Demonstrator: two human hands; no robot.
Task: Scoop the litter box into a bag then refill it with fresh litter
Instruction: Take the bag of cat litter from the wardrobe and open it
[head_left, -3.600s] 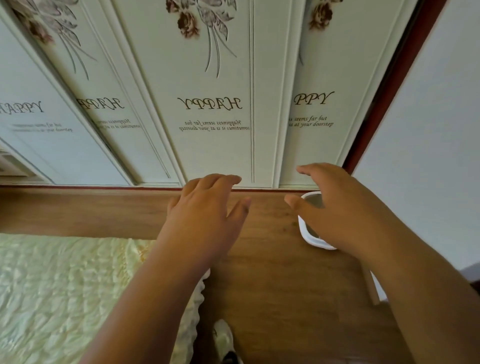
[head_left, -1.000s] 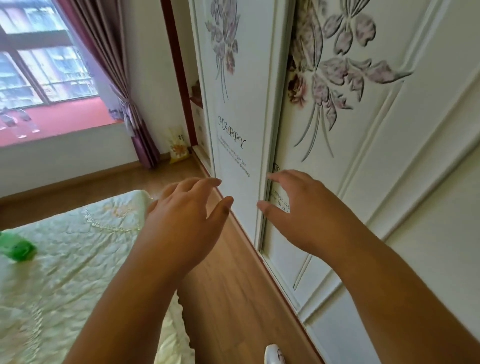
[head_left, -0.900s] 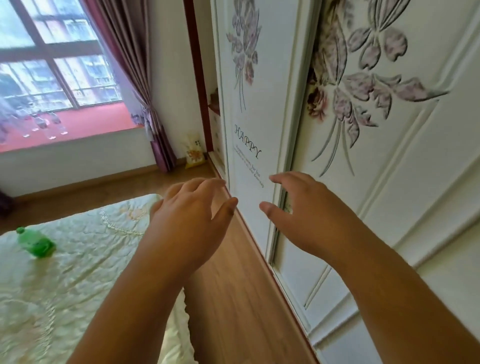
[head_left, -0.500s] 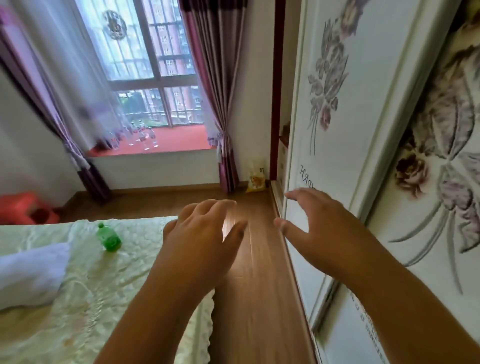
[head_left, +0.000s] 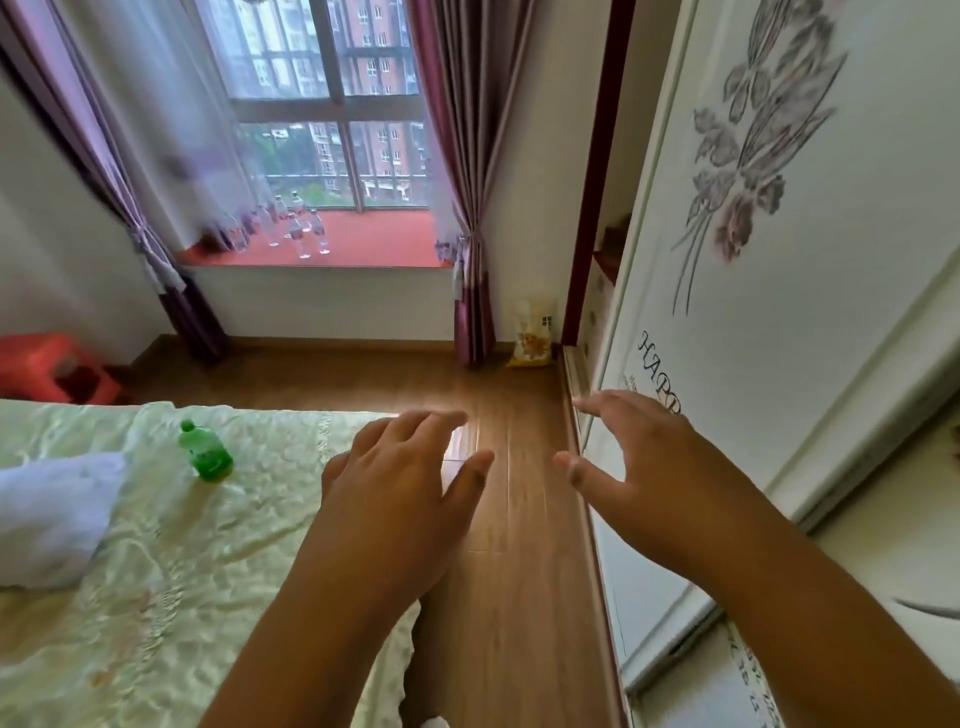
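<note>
Both bare hands held out empty over a strip of wooden floor between bed and wardrobe.

The left hand (head_left: 400, 499) and right hand (head_left: 644, 467) hover palm-down with fingers spread, gripping nothing, apart from each other. Below them the brown plank floor (head_left: 509, 597) runs as a narrow open lane, edged on the left by the pale green quilted bed (head_left: 156, 571) and on the right by the white sliding wardrobe door with a printed flower (head_left: 779, 312). The lane widens towards the window wall. A yellow printed bag (head_left: 531, 335) stands upright in the far corner, just beside the plum curtain (head_left: 467, 208); its contents cannot be made out. A small green plastic bottle (head_left: 204, 451) lies on the bed. The litter box is out of view.
</note>
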